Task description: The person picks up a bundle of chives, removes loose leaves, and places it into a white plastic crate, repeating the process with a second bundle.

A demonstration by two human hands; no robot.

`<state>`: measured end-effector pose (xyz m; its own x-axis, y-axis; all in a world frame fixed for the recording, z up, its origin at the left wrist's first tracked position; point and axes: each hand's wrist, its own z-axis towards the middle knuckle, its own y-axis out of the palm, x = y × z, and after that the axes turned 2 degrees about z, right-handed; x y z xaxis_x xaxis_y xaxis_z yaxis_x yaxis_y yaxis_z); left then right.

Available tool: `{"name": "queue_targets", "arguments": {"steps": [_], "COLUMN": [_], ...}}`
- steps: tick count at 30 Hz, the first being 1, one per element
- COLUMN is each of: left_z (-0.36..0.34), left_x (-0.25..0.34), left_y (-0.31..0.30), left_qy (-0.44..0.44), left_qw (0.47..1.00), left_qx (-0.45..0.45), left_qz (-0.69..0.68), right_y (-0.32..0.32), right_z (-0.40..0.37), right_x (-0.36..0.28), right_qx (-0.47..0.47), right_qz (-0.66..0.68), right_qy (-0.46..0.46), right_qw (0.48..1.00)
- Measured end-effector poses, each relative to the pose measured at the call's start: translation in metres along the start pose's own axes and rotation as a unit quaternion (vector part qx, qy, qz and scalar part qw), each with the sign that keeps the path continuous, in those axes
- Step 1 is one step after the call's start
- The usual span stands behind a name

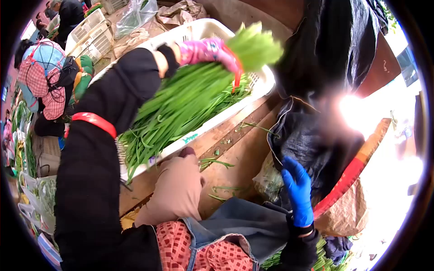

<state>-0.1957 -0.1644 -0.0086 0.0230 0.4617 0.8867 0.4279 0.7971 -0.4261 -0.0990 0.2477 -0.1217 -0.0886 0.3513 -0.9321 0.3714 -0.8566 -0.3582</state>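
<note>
My left hand [208, 53], in a pink patterned glove, grips a bundle of garlic chives [185, 97] near its pale, trimmed end. A red band [237, 67] wraps the bundle beside my fingers, one tail hanging down. The long green leaves trail over a white plastic crate [212, 124], where more chives show underneath. My right hand [298, 192], in a blue glove, is raised over my lap beside black plastic sheeting [300, 140]. Its fingers are apart and nothing is in them.
Cut leaf scraps [214, 162] lie on the wooden board by my knee [178, 185]. A red-and-yellow curved strip [352, 174] stands at the right. Another person in a checked garment [47, 81] is at the left, near an empty white crate [92, 38]. More greens lie below my right arm.
</note>
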Motion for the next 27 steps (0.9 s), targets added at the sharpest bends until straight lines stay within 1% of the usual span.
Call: {"name": "queue_targets", "arguments": {"steps": [1, 3, 4, 5, 7, 8, 9, 11, 12, 13, 14, 15, 16, 17, 19, 20, 23, 25, 26, 27], "left_z": [0.024, 0.055, 0.069, 0.080, 0.086, 0.086, 0.084, 0.076, 0.072, 0.082, 0.082, 0.082, 0.093, 0.102, 0.102, 0.103, 0.094, 0.073, 0.058, 0.036], "left_x": [-0.021, -0.056, -0.073, -0.091, -0.101, -0.104, -0.108, -0.101, -0.077, -0.099, -0.097, -0.093, -0.114, -0.130, -0.134, -0.133, -0.123, -0.110, -0.105, -0.099], "left_y": [0.007, 0.018, 0.025, 0.030, 0.035, 0.035, 0.040, 0.046, 0.058, 0.060, 0.064, 0.070, 0.079, 0.083, 0.085, 0.086, 0.085, 0.081, 0.084, 0.084], "left_qy": [-0.016, -0.048, -0.041, -0.053, 0.043, 0.011, -0.044, 0.008, -0.083, -0.066, -0.104, -0.141, -0.189, -0.190, -0.174, -0.160, -0.123, -0.116, -0.117, -0.122], "left_qw": [0.999, 0.996, 0.995, 0.994, 0.993, 0.983, 0.983, 0.999, 0.993, 0.994, 0.976, 0.943, 0.914, 0.895, 0.883, 0.883, 0.878, 0.869, 0.861, 0.859], "left_qx": [-0.011, -0.021, -0.039, -0.048, -0.059, -0.108, -0.072, -0.022, 0.054, 0.044, 0.042, 0.040, 0.043, 0.013, 0.010, 0.015, 0.034, 0.052, 0.061, 0.063], "left_qz": [-0.033, -0.075, -0.088, -0.085, -0.089, -0.148, -0.163, -0.043, 0.068, 0.074, 0.187, 0.298, 0.356, 0.402, 0.436, 0.441, 0.461, 0.479, 0.491, 0.494], "right_y": [-0.004, -0.015, -0.019, -0.022, -0.027, -0.028, -0.027, -0.020, -0.015, -0.013, -0.010, -0.007, -0.004, -0.001, 0.000, -0.002, 0.000, 0.005, 0.014, 0.024], "right_z": [-0.004, -0.008, -0.008, -0.007, -0.006, -0.004, -0.002, 0.001, 0.004, 0.003, 0.002, 0.001, 0.004, 0.005, 0.010, 0.011, 0.021, 0.036, 0.048, 0.063], "right_x": [0.013, 0.015, 0.014, 0.012, 0.014, 0.016, 0.019, 0.026, 0.033, 0.037, 0.040, 0.042, 0.035, 0.034, 0.030, 0.027, 0.014, 0.000, -0.006, -0.017], "right_qx": [0.010, -0.005, -0.007, -0.005, -0.006, -0.016, -0.024, -0.034, -0.061, -0.064, -0.091, -0.118, -0.127, -0.133, -0.151, -0.147, -0.136, -0.121, -0.096, -0.093], "right_qz": [-0.024, -0.097, -0.094, -0.086, -0.077, -0.127, -0.174, -0.302, -0.312, -0.310, -0.307, -0.304, -0.308, -0.307, -0.291, -0.299, -0.264, -0.186, -0.199, -0.206], "right_qy": [-0.004, 0.009, 0.013, 0.027, 0.047, 0.010, -0.029, -0.121, -0.118, -0.113, -0.130, -0.147, -0.146, -0.146, -0.122, -0.124, -0.157, -0.133, -0.180, -0.221], "right_qw": [1.000, 0.995, 0.995, 0.996, 0.996, 0.992, 0.984, 0.945, 0.941, 0.942, 0.938, 0.934, 0.932, 0.931, 0.937, 0.935, 0.942, 0.966, 0.959, 0.949]}}
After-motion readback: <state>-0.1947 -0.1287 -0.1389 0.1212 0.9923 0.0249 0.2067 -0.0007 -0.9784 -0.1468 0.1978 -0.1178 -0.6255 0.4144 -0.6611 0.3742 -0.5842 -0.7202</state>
